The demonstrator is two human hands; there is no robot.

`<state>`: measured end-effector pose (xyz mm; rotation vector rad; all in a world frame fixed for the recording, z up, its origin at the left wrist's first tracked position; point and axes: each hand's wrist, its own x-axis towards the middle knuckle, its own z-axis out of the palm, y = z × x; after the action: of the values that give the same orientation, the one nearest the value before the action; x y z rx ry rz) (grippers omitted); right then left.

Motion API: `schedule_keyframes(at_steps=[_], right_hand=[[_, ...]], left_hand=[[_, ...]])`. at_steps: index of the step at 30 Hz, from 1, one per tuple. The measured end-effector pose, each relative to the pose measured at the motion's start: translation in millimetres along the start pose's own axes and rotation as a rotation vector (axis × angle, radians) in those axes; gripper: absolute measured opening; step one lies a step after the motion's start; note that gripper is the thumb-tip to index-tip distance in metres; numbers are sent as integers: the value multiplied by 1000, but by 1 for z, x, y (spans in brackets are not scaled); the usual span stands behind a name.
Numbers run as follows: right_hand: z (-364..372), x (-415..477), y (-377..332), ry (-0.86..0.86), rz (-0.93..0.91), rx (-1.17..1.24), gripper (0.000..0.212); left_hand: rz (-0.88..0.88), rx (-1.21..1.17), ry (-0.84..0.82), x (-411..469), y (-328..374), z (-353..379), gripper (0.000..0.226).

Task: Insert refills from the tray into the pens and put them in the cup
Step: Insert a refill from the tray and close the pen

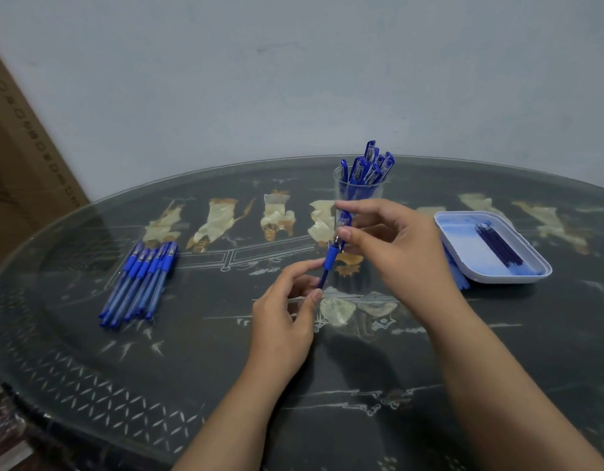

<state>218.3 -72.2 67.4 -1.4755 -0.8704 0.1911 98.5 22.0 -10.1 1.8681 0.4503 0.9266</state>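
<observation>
The dark glass tabletop is taken as the clock face. A white tray is seen at 3 o'clock, with dark refills lying in it. A pile of pens lies at 9 o'clock, and a clear cup of pens stands at 12.

Near the centre, one pen is held tilted off the tabletop. Its lower barrel is pinched by the left hand, and its upper end by the fingertips of the right hand.

The pen is judged to be in the closing stage. The two parts should be kept in line and pressed straight together. The barrel should be steadied, not twisted, and the cup just behind should be spared a knock.
</observation>
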Motion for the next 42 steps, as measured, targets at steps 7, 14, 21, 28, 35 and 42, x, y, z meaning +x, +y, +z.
schedule_keyframes(at_steps=[7, 14, 21, 28, 35, 42], right_hand=[[6, -2, 6, -4, -19, -24, 34], [12, -2, 7, 2, -52, -56, 37], [13, -4, 8, -40, -31, -14, 35], [10, -5, 13, -53, -42, 1, 34], [14, -8, 19, -11, -67, -120, 34], [3, 5, 10, 151, -113, -146, 45]], left_hand=[[-11, -10, 4, 0, 1, -1, 42], [-28, -22, 24, -1, 2, -2, 45], [-31, -23, 32, -1, 2, -2, 45], [-29, -9, 46, -1, 3, -1, 46], [-24, -33, 58, -1, 1, 0, 38], [-37, 83, -37, 15, 1, -19, 19]])
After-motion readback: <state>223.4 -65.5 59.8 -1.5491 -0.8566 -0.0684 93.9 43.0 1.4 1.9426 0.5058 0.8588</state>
